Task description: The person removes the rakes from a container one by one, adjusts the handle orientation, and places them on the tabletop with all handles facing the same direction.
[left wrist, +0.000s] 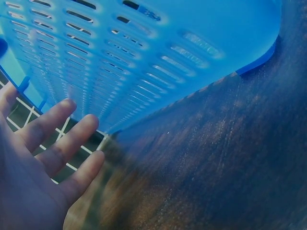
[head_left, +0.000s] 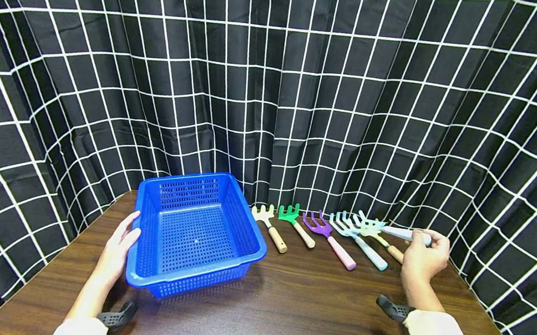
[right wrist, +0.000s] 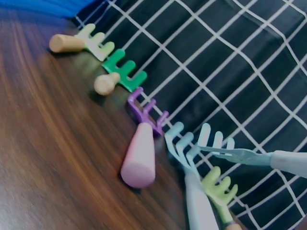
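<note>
My right hand grips the pale blue handle of a light-blue hand rake, whose tines point left, over a yellow-green rake with a wooden handle. Beside that one lies another light-blue rake, then a purple rake with a pink handle. Further left are a green rake and a pale yellow rake, both wooden-handled. At the left rim of a blue plastic basket, my left hand touches the edge with fingers extended; several show straight under the rim in the left wrist view.
The brown wooden table carries the basket and the row of rakes. A black curtain with a white grid hangs behind and on both sides, close behind the rakes' tines. Dark wrist bands show on both arms.
</note>
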`<action>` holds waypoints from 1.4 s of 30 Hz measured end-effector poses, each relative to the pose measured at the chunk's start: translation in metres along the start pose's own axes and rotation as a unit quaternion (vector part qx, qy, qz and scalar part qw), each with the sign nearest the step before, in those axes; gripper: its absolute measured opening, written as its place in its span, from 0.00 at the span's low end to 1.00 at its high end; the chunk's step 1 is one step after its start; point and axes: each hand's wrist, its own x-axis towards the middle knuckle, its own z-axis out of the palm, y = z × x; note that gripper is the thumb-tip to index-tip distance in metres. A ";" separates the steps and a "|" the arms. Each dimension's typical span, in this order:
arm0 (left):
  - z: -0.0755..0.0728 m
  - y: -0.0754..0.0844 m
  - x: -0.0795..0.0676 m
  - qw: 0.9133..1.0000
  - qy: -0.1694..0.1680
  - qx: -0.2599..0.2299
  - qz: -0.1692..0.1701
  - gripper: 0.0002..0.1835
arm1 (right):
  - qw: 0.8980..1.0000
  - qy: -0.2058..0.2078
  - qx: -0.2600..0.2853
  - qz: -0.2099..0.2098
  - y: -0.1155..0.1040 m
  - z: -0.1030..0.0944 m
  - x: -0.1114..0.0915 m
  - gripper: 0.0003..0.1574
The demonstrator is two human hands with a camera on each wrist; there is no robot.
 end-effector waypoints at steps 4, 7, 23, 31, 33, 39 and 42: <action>0.000 0.000 0.000 1.000 0.001 -0.002 -0.001 0.28 | 1.000 0.010 -0.003 0.003 0.001 -0.007 0.007 0.15; 0.000 0.000 0.000 1.000 0.001 -0.001 -0.003 0.28 | 1.000 0.018 0.021 0.007 0.002 -0.011 0.013 0.16; -0.001 -0.002 -0.002 1.000 0.000 0.001 -0.003 0.28 | 0.993 0.071 0.070 0.068 0.006 -0.039 0.042 0.16; 0.000 0.000 -0.002 1.000 0.002 0.007 -0.007 0.28 | 0.991 0.085 0.052 0.092 0.012 -0.054 0.051 0.17; 0.001 0.001 -0.001 1.000 0.005 0.010 -0.008 0.28 | 0.990 0.089 0.043 0.099 0.013 -0.058 0.053 0.18; 0.002 0.003 -0.001 1.000 0.009 0.013 -0.009 0.28 | 0.987 0.102 0.037 0.119 0.020 -0.066 0.058 0.17; 0.002 0.003 -0.001 1.000 0.010 0.012 -0.009 0.28 | 0.986 0.104 0.043 0.123 0.024 -0.069 0.059 0.18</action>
